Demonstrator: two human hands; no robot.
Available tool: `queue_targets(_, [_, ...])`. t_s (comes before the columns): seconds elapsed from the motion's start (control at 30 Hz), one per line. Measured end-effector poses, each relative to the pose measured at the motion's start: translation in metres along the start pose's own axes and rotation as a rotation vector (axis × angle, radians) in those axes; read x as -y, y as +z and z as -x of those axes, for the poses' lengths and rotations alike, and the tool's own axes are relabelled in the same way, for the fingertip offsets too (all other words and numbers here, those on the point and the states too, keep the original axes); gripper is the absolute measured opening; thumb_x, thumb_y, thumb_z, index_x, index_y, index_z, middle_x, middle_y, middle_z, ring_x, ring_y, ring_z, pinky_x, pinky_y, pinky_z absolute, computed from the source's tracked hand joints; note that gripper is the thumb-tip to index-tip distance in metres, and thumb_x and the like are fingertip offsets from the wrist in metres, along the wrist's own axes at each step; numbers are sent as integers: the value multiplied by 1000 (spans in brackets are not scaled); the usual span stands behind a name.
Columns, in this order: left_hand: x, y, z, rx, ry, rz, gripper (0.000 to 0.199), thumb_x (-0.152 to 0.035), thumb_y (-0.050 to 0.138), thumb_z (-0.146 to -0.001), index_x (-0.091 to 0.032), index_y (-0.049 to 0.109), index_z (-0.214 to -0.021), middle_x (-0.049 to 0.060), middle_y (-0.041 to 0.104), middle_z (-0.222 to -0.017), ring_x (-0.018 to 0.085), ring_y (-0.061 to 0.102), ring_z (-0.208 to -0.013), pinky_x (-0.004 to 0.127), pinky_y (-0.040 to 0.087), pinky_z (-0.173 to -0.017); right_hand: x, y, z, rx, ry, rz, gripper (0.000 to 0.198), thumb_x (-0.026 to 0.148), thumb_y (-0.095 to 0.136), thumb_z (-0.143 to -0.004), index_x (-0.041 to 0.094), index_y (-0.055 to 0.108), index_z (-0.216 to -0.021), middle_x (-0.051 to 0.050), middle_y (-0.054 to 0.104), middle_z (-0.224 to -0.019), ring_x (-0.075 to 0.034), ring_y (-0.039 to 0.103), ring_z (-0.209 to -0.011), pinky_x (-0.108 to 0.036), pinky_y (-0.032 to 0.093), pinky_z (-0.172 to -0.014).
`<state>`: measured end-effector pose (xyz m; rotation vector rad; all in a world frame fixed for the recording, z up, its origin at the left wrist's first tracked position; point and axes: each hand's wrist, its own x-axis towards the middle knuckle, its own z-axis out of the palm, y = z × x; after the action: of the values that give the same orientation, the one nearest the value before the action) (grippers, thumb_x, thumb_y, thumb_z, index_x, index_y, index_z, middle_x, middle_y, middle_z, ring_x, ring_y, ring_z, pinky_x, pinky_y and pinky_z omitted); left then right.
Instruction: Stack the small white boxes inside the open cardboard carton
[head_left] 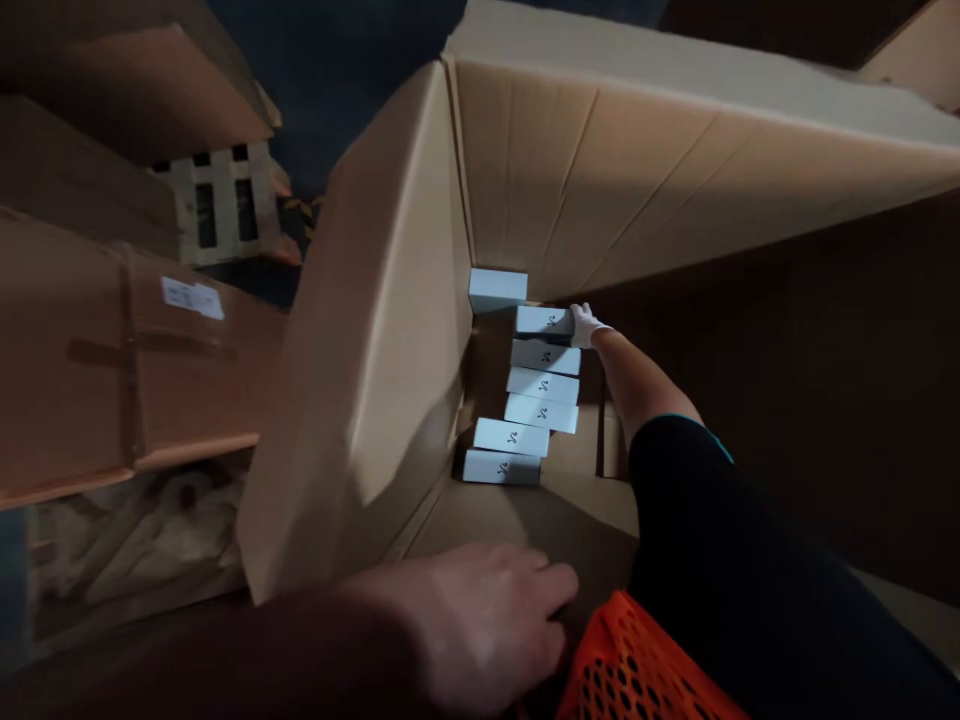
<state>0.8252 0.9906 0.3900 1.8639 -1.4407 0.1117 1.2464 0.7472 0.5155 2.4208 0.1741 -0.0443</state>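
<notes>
I look down into a deep, large cardboard box [390,330]. My right hand [586,325], in a white glove, reaches to its bottom and grips the end of a small pale grey-blue box [543,320]. That box lies at the far end of a row of several like boxes [534,400] set side by side along the left wall. One more pale box [497,289] stands in the far corner. My left hand [480,610] is bare and rests flat on the box's near rim, holding nothing.
An orange mesh vest [637,665] shows at the bottom edge. Other brown cartons [112,360] stand to the left, one with a white label [192,297]. A wooden pallet [217,200] lies beyond them. The big box's right side is in deep shadow.
</notes>
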Motion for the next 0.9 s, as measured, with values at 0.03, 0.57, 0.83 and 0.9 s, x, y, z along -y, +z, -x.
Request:
queue_targets(0.03, [1, -2, -1, 16, 34, -34, 26, -32, 77, -101, -28, 68, -77, 6, 77, -97, 22, 74, -79, 38, 57, -54, 0, 2, 3, 6, -7, -2, 109, 21, 86, -84, 15, 32, -178, -28, 13, -187, -36, 50, -154, -43, 47, -125])
queue_targets(0.57, [6, -2, 18, -94, 57, -102, 4, -36, 78, -92, -33, 76, -92, 7, 77, -97, 27, 72, -83, 45, 64, -71, 203, -16, 17, -261, -580, 216, 55, 16, 40, -110, 4, 49, -164, -28, 52, -164, -37, 47, -151, -55, 36, -133])
queue_targets(0.83, [3, -8, 16, -23, -6, -140, 6, -37, 83, -93, -31, 81, -95, 7, 78, -95, 28, 75, -88, 44, 61, -76, 3, 12, 61, -127, -39, -594, 67, 5, 69, -82, 8, 66, -149, -26, 41, -177, -39, 39, -163, -55, 22, -141])
queue_targets(0.9, [0, -12, 16, -22, -30, -151, 5, -34, 84, -95, -29, 82, -96, 6, 79, -97, 27, 76, -91, 42, 59, -78, -19, 35, 69, -79, 14, -697, 45, 13, 77, -80, 8, 73, -125, -26, 62, -156, -35, 57, -146, -54, 36, -135])
